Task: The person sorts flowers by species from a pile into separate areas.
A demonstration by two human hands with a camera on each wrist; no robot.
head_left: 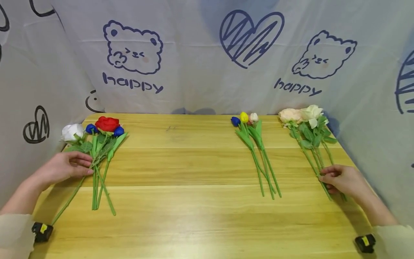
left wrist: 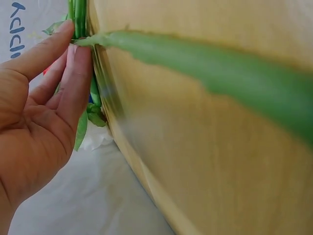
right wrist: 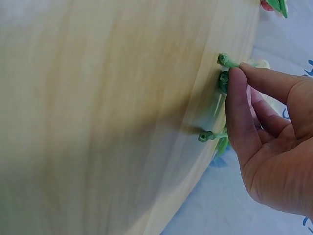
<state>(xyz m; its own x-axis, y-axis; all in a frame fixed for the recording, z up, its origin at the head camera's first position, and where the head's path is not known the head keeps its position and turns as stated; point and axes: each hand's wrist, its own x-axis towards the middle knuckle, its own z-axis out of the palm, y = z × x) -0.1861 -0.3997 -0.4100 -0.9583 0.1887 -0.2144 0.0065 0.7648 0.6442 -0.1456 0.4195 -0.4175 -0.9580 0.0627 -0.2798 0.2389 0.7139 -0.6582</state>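
My left hand [head_left: 66, 167] pinches a green rose stem [left wrist: 195, 58] between thumb and fingertips, at the left side of the table. Around it lie a white rose [head_left: 72, 132], a red rose [head_left: 107, 124] and blue tulips [head_left: 119, 131], their stems crossing near my fingers. The held stem slants toward my wrist; its bloom is hard to trace. On the far right, my right hand [head_left: 346, 181] pinches the lower stem [right wrist: 227, 60] of one of the pale roses [head_left: 311, 114]. Two other stem ends [right wrist: 205, 136] show beside its fingers. A peach rose [head_left: 290, 116] heads the same bunch.
Right of the middle, several tulips lie together: blue [head_left: 235, 121], yellow [head_left: 244, 117] and pinkish white [head_left: 253, 117]. They rest on a wooden table [head_left: 181, 216]. White cloth [head_left: 194, 64] with drawn bears and hearts hangs behind the table and along its sides.
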